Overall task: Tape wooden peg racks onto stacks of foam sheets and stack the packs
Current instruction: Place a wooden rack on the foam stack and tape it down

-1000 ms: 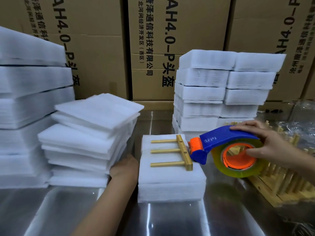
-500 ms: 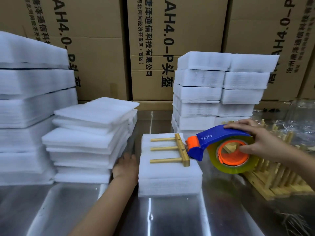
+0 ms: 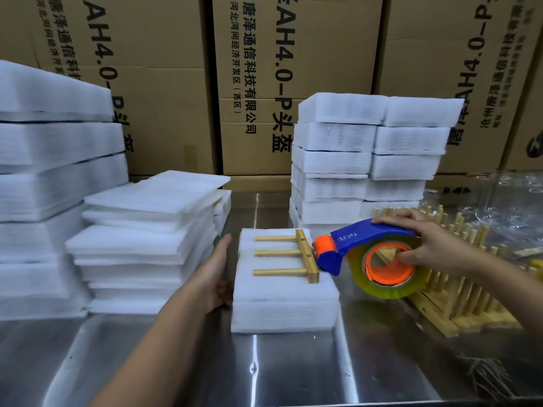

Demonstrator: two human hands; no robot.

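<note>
**A:** Where is the pack being worked on?

**B:** In the middle of the frame. A foam stack [image 3: 282, 301] sits on the shiny desk [image 3: 293, 374], and a wooden peg rack [image 3: 305, 255] lies flat on top of it, its three pegs pointing toward the left of the frame.

**A:** And the hands?

**B:** The left hand [image 3: 219, 268] lies flat against the stack's left side, fingers straight, grip released. The right hand [image 3: 423, 245], right of centre, has its grip closed round a tape dispenser [image 3: 367, 237], with the fingers over the blue handle and the thumb at the roll's orange core. The dispenser's orange nose is right at the rack's bar, but I cannot tell whether it touches.

**A:** What's around it?

**B:** Loose foam sheets [image 3: 147, 230] are piled at the left and foam packs [image 3: 367, 154] are stacked at the upper right. A pile of racks [image 3: 470, 301] sits at the right edge, and cardboard boxes [image 3: 264, 54] run across the top.
</note>
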